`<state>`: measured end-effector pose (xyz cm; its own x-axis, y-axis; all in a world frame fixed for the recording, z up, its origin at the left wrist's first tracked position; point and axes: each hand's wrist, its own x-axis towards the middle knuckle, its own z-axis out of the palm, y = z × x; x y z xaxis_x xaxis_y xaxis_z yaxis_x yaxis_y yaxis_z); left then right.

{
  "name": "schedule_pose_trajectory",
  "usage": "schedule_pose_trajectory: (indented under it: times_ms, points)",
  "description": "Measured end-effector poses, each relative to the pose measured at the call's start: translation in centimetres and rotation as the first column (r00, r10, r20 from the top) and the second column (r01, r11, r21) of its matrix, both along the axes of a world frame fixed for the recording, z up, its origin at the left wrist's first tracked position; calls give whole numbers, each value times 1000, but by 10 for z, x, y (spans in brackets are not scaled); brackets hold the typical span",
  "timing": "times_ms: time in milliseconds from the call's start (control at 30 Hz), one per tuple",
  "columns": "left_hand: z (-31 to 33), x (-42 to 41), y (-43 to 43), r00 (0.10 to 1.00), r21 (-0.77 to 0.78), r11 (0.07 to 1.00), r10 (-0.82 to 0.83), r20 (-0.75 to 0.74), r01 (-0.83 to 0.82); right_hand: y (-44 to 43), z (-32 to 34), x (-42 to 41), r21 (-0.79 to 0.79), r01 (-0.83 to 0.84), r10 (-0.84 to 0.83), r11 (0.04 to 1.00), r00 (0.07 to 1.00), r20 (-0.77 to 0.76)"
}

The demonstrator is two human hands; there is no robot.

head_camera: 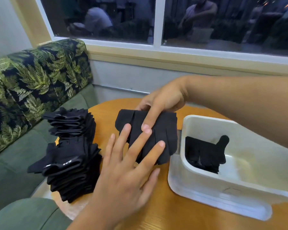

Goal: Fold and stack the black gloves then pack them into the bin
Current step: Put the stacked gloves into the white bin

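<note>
The left hand lies flat with its fingers spread and straight, the fingertips resting on the near left part of the folded glove. It holds nothing and seems only to press the fabric so the fold does not spring back. The right hand reaches in from the far right and takes the same glove at its far edge. Its thumb is tucked behind the edge and its forefinger is laid straight down the top, most likely to pin the layers together while it grasps them. The folded glove sits in the middle of the counter, between the stock on the left and the bin just to its right, a short carry from where it is meant to go. On the left stand two heaps of black gloves, a far pile and a near pile, both at the counter's edge beside the green sofa, within easy reach of the left hand. The white bin stands open on the right and a packed glove already lies against its left wall, thumb sticking up, with bare floor beside it. By my judgement the fold is being finished and much of the stock waits its turn.
</note>
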<state>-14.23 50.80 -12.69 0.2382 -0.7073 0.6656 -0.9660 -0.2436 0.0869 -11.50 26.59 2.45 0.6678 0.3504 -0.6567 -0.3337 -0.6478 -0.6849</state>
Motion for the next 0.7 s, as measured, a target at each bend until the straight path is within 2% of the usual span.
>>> schedule_pose_trajectory:
  times_ms: [33,167,367,533,700]
  points:
    - [11,-4,-8,1000,-13,1000,-18,16,19,-9,10,-9,32,-14,14,999,1000,-6]
    - [45,-28,-45,993,-41,993,-108,44,109,-45,47,-67,34,111,-113,993,992,51]
    - [65,-71,-98,979,16,980,-201,19,200,-106,53,-140,21,293,-294,956,950,107]
    - [57,-78,-117,978,116,971,-209,-24,210,-129,18,-158,71,357,-362,931,929,80]
    - [38,-67,-116,982,344,926,-108,-155,156,-139,-38,-136,72,382,-384,921,923,24]
